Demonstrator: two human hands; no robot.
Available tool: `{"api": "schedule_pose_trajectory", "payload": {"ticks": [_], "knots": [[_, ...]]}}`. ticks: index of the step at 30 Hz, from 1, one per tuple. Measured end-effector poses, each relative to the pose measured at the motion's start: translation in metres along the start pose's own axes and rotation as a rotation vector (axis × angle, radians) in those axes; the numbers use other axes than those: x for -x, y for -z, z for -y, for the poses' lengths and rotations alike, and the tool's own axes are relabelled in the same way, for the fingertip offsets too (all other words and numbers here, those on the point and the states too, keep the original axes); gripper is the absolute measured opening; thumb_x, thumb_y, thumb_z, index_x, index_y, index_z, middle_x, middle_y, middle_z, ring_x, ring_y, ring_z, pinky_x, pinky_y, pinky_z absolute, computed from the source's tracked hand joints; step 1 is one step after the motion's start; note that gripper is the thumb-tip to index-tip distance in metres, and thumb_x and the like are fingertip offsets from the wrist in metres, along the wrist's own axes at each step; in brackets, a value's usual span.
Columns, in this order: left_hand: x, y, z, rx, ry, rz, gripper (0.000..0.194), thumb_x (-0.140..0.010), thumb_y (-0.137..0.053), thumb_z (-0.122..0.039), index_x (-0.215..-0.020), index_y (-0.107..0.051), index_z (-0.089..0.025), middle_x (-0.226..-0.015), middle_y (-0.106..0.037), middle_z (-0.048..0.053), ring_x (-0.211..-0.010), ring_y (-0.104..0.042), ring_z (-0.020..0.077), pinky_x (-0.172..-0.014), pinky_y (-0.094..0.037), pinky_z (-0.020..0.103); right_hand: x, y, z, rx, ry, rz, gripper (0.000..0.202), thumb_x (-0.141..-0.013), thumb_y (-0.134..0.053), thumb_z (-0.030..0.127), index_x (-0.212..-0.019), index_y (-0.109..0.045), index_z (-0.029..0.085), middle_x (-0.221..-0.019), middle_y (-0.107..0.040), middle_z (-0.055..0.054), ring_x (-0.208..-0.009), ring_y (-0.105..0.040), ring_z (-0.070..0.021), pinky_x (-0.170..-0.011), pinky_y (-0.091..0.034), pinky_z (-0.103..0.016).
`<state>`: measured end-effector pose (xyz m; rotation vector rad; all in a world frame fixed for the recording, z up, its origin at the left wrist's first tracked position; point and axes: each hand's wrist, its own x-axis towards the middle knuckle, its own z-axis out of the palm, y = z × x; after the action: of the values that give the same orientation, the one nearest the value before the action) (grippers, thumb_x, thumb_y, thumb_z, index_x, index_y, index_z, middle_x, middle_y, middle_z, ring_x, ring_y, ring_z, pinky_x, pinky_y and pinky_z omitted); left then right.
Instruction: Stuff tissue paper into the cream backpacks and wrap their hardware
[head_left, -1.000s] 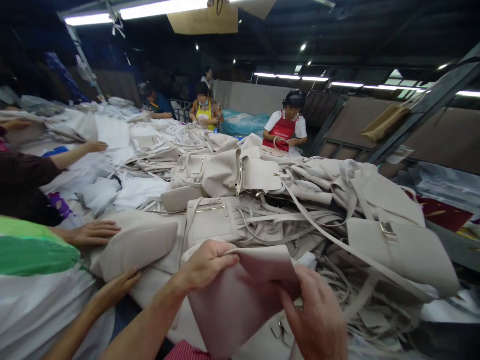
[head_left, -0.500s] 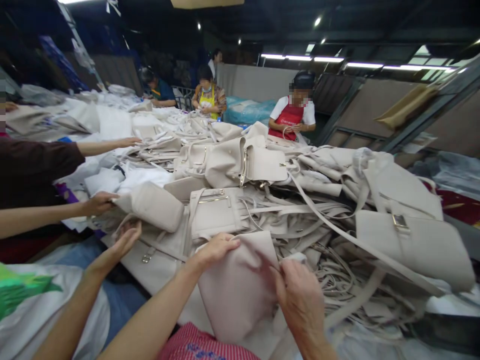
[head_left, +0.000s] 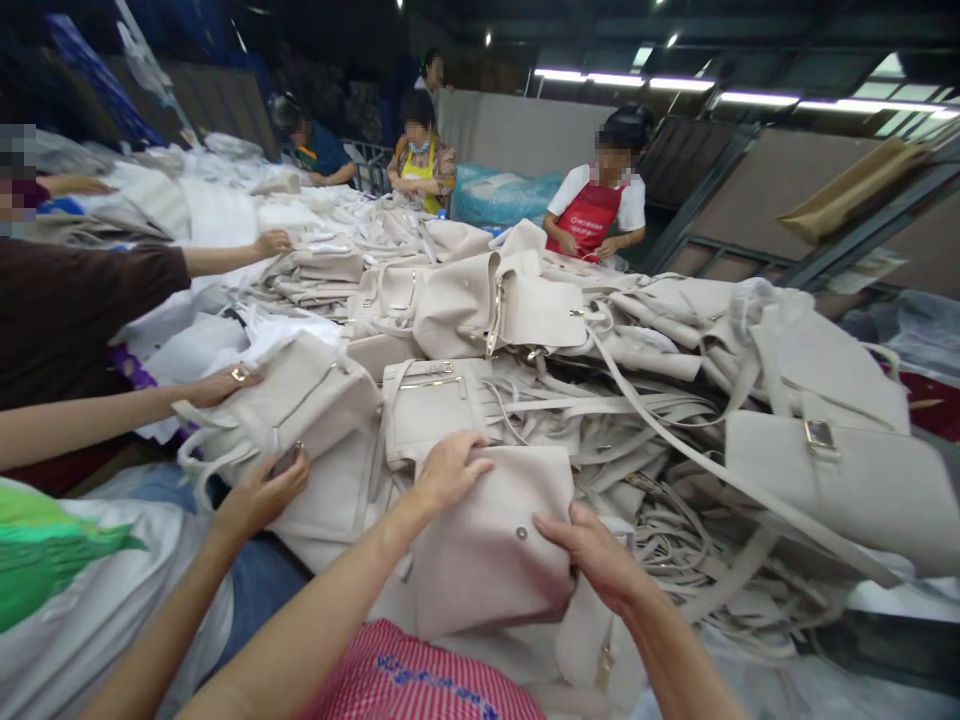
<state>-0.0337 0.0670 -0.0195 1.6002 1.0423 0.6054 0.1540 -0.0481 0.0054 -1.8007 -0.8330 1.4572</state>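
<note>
A beige leather-look bag [head_left: 480,570] is held in front of me, its mouth toward the pile and a round metal snap showing on its panel. My left hand [head_left: 454,472] grips the top edge, fingers curled over it. At the right side, my right hand [head_left: 596,555] pinches the bag near the snap, thumb on the outside and the other fingers partly hidden behind. Below that hand hangs a strap or flap piece [head_left: 589,635] with a gold-coloured buckle. Just beyond the bag lies another beige bag [head_left: 435,415] with a zip and buckle.
At my left, a co-worker's hands [head_left: 281,485] handle a beige backpack [head_left: 300,400]. Another person's arm [head_left: 225,258] reaches over the pile. Loose straps [head_left: 675,540] tangle on the right, beside a large flap bag [head_left: 840,480]. A person in a red apron [head_left: 596,215] works opposite.
The bag has turned so that its snap now shows. My right hand has shifted its grip to the side near the snap. The co-worker's backpack has been turned zip side up.
</note>
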Motion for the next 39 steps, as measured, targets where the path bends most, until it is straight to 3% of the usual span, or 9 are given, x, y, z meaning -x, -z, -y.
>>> {"api": "schedule_pose_trajectory", "payload": {"ticks": [2, 4, 10, 15, 21, 25, 32, 36, 39], "knots": [[0.013, -0.005, -0.005, -0.090, -0.145, -0.182, 0.014, -0.075, -0.057, -0.016, -0.087, -0.063, -0.020, -0.097, -0.060, 0.006, -0.104, -0.050, 0.0253, -0.092, -0.039, 0.037, 0.000, -0.002, -0.009, -0.189, -0.063, -0.003, 0.035, -0.070, -0.069, 0.037, -0.097, -0.060, 0.017, -0.085, -0.075, -0.006, -0.082, -0.070, -0.0250, -0.070, -0.052, -0.034], [0.028, -0.011, -0.008, -0.127, -0.251, -0.241, 0.014, -0.076, -0.053, -0.011, -0.083, -0.062, -0.019, -0.089, -0.060, 0.006, -0.093, -0.054, 0.0225, -0.086, -0.041, 0.035, 0.000, -0.005, -0.018, -0.274, -0.073, 0.002, 0.042, -0.069, -0.071, 0.038, -0.103, -0.059, 0.017, -0.089, -0.076, -0.007, -0.086, -0.070, -0.0261, -0.073, -0.053, -0.035], [0.061, -0.030, -0.007, 0.092, -0.097, -0.009, 0.011, -0.073, -0.054, -0.009, -0.075, -0.062, -0.017, -0.078, -0.058, 0.001, -0.075, -0.055, 0.0153, -0.071, -0.044, 0.026, 0.010, -0.011, -0.029, -0.314, -0.016, -0.014, 0.050, -0.066, -0.076, 0.042, -0.106, -0.062, 0.015, -0.096, -0.076, -0.009, -0.090, -0.069, -0.0275, -0.076, -0.053, -0.036], [0.066, -0.042, -0.009, 0.075, -0.191, 0.046, 0.011, -0.069, -0.064, -0.009, -0.076, -0.065, -0.017, -0.080, -0.059, 0.001, -0.081, -0.056, 0.0164, -0.075, -0.043, 0.026, 0.019, -0.017, -0.026, -0.325, 0.004, -0.052, 0.049, -0.062, -0.077, 0.044, -0.100, -0.065, 0.016, -0.087, -0.076, -0.006, -0.081, -0.069, -0.0245, -0.072, -0.052, -0.032], [0.072, -0.050, -0.015, -0.067, -0.204, 0.034, 0.014, -0.071, -0.061, -0.005, -0.065, -0.061, -0.018, -0.073, -0.058, 0.000, -0.077, -0.054, 0.0162, -0.073, -0.041, 0.026, 0.026, -0.017, -0.032, -0.175, 0.032, -0.139, 0.042, -0.067, -0.073, 0.048, -0.093, -0.066, 0.016, -0.083, -0.075, -0.005, -0.078, -0.067, -0.0243, -0.068, -0.051, -0.031], [0.070, -0.047, -0.020, -0.157, -0.160, 0.102, 0.015, -0.073, -0.059, -0.006, -0.064, -0.056, -0.017, -0.070, -0.055, -0.001, -0.073, -0.053, 0.0145, -0.068, -0.040, 0.025, 0.027, -0.016, -0.037, -0.101, 0.070, -0.185, 0.041, -0.064, -0.073, 0.047, -0.089, -0.067, 0.015, -0.080, -0.074, -0.005, -0.079, -0.066, -0.0258, -0.067, -0.049, -0.032], [0.077, -0.057, -0.016, -0.694, -0.328, 0.204, 0.011, -0.086, -0.049, -0.011, -0.082, -0.057, -0.016, -0.086, -0.061, 0.006, -0.085, -0.055, 0.0205, -0.078, -0.043, 0.032, 0.028, -0.019, -0.042, -0.178, 0.065, -0.208, 0.037, -0.066, -0.073, 0.042, -0.090, -0.067, 0.015, -0.075, -0.074, -0.003, -0.076, -0.067, -0.0244, -0.067, -0.050, -0.032], [0.096, -0.050, -0.011, -0.782, -0.424, 0.403, 0.006, -0.087, -0.055, -0.018, -0.084, -0.060, -0.016, -0.086, -0.063, 0.005, -0.084, -0.057, 0.0199, -0.077, -0.043, 0.029, 0.032, -0.021, -0.042, -0.334, 0.043, -0.188, 0.041, -0.064, -0.075, 0.043, -0.093, -0.065, 0.015, -0.081, -0.076, -0.005, -0.076, -0.068, -0.0241, -0.068, -0.052, -0.033], [0.108, -0.031, -0.012, -0.688, -0.358, 0.599, 0.013, -0.086, -0.062, -0.027, -0.076, -0.063, -0.018, -0.077, -0.065, 0.001, -0.074, -0.059, 0.0156, -0.067, -0.042, 0.023, 0.035, -0.021, -0.041, -0.405, 0.024, -0.165, 0.043, -0.064, -0.075, 0.042, -0.097, -0.065, 0.015, -0.084, -0.076, -0.006, -0.078, -0.069, -0.0244, -0.069, -0.053, -0.033]]}}
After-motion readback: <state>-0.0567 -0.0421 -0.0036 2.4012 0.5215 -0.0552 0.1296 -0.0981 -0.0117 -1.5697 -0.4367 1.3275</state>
